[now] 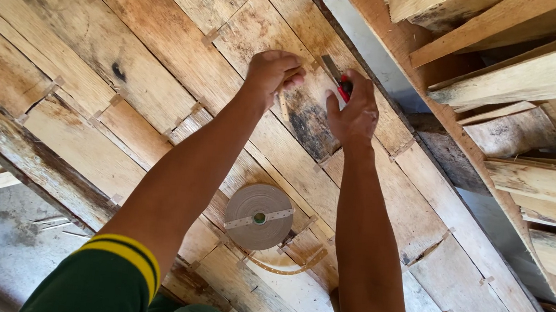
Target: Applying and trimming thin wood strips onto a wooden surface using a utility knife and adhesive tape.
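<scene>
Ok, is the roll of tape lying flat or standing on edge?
Flat. The roll of tape shows its round face and centre hole upward, resting on the veneer sheets, with a loose strip across it.

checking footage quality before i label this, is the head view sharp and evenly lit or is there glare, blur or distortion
Head view: mostly sharp, with wood grain crisp on the veneer sheet and the tape roll; soft daylight, no hard glare; darker shade beneath the stacked planks at the upper right; wide-angle tilt slants the boards; the left hand and right hand show only slight softness around the small cutter.
</scene>
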